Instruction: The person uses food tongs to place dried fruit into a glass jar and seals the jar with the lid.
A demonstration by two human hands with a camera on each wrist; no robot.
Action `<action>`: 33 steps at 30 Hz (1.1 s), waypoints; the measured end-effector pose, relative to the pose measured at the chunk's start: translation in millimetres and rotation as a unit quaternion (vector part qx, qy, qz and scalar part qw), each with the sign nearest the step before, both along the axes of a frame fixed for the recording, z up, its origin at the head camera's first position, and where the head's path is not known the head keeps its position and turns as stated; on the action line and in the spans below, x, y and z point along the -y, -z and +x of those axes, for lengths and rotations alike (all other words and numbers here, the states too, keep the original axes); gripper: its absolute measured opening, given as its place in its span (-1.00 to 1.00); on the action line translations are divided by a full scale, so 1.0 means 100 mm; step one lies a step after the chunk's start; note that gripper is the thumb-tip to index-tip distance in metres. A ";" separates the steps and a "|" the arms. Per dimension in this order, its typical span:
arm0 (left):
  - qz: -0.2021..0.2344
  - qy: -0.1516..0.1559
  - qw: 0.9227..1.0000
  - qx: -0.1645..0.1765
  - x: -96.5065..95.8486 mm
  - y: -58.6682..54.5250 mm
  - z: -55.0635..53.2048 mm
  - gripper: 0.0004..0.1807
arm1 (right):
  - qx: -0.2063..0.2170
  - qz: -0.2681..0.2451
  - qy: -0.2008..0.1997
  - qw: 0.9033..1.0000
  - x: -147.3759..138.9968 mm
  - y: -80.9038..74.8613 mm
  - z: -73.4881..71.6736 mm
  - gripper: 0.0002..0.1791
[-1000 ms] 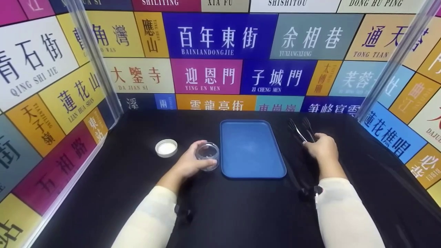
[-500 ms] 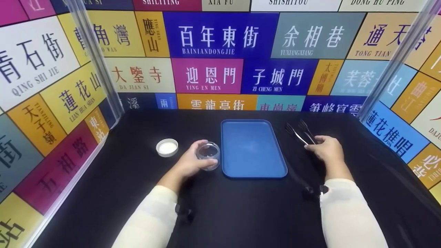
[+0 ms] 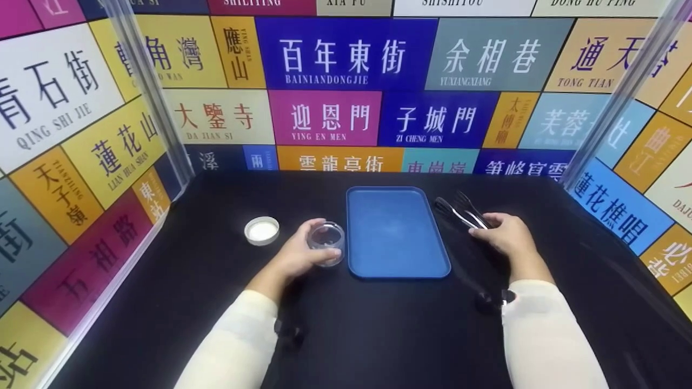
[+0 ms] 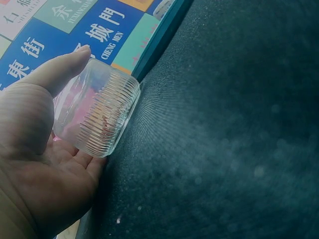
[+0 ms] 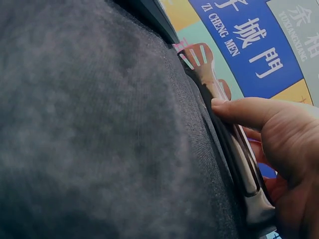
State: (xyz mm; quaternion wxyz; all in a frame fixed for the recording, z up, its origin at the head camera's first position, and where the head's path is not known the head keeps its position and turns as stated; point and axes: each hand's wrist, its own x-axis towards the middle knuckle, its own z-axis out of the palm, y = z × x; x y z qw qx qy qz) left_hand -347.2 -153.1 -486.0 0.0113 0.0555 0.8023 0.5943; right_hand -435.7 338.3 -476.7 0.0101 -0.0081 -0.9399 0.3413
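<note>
My left hand (image 3: 297, 253) grips a clear jar (image 3: 326, 243) by its sides, thumb in front and fingers behind. In the left wrist view the jar (image 4: 102, 112) shows vertical ribs, and its base meets the black cloth. My right hand (image 3: 508, 232) holds a pair of tongs (image 3: 469, 215) near the middle, its slotted heads pointing forward and left. Seen from the right wrist, the thumb presses one arm of the tongs (image 5: 241, 164), with fingers behind. A blue tray (image 3: 397, 232) lies between the two hands.
A white round lid (image 3: 262, 231) rests left of the jar. Black cloth (image 3: 378, 335) covers the table. Printed panels (image 3: 346, 54) with place names stand behind and at both sides, with clear posts (image 3: 611, 97) at the corners.
The tongs have swung left toward the tray's right edge in my right hand, which first shifted slightly right. My left hand and the jar stay where they were.
</note>
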 end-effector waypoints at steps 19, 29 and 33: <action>0.016 0.013 1.000 -0.008 0.01 -0.02 0.01 0.01 | -0.099 -0.074 -0.023 0.992 0.50 -0.28 0.05 -0.15; 0.014 0.009 1.000 -0.012 0.01 -0.03 0.01 0.00 | -0.093 -0.100 -0.106 0.985 1.20 -0.50 0.19 -0.20; 0.013 0.008 1.000 -0.011 0.00 -0.03 0.02 0.01 | -0.092 -0.137 -0.162 0.973 1.51 -0.54 0.30 -0.23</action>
